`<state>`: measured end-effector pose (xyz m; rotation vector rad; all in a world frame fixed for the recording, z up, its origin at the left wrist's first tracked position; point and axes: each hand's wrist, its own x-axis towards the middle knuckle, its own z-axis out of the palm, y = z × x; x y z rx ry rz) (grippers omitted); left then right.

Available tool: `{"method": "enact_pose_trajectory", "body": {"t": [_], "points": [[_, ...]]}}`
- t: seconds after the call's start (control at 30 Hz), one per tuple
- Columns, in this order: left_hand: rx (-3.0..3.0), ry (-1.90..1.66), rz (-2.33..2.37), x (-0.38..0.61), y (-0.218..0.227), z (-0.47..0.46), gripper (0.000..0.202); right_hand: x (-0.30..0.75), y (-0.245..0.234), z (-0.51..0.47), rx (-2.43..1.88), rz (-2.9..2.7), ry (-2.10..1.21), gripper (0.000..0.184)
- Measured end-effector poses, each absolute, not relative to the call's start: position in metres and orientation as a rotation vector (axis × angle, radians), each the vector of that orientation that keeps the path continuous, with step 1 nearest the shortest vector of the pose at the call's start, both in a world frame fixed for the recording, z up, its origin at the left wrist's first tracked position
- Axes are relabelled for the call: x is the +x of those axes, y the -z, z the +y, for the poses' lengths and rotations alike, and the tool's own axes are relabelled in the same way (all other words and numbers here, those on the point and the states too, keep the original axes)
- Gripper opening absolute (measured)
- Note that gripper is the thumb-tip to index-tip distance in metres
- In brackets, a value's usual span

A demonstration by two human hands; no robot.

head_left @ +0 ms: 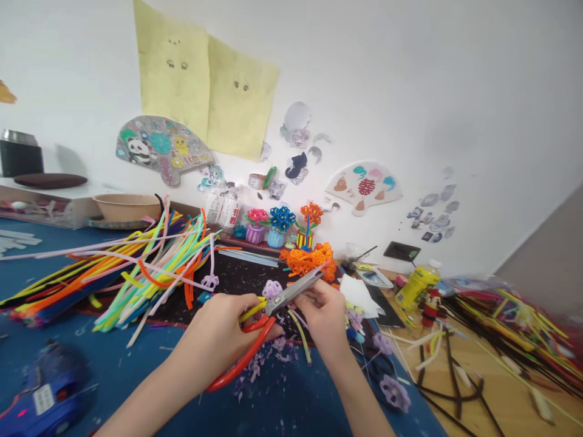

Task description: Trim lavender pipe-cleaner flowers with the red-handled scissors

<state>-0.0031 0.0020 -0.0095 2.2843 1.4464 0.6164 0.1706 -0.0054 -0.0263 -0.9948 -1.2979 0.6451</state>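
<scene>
A red double-happiness character, 囍, is displayed on the paper fan (364, 187); left of that fan, red characters beginning 有 are printed on a plastic bottle (229, 212), the rest too blurred to be read.

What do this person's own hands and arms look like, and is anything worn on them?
The left hand and right hand are bare, with no gloves. The left forearm and right forearm show no sleeves, and no watch or bracelet is visible.
</scene>
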Motion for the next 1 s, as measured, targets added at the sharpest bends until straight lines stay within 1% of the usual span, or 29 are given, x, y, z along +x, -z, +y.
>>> {"method": "enact_pose_trajectory", "body": {"t": [0.17, 0.3, 0.37, 0.53, 0.7, 1.0], "points": [[2.276, -0.583, 1.434, -0.0034, 0.0085, 0.0015, 0.038, 0.1716, 0.0271, -0.0046, -1.008, -1.309, -0.630, 0.009], [2.277, -0.535, 1.479, -0.0023, 0.0066, -0.0001, 0.028, 0.1726, 0.0273, -0.0042, -1.004, -1.311, -0.648, 0.009], [2.276, -0.571, 1.483, -0.0009, 0.0077, -0.0011, 0.024, 0.1724, 0.0265, -0.0049, -0.996, -1.310, -0.653, 0.010], [2.269, -0.783, 1.376, 0.0034, 0.0122, -0.0024, 0.033, 0.1713, 0.0249, -0.0066, -1.003, -1.289, -0.636, 0.010], [2.189, -0.695, 1.459, 0.0046, 0.0078, -0.0029, 0.023, 0.1716, 0.0232, -0.0061, -0.990, -1.291, -0.669, 0.014], [2.268, -0.627, 1.415, 0.0021, 0.0082, -0.0029, 0.028, 0.1694, 0.0200, -0.0094, -0.999, -1.245, -0.664, 0.008]]}}
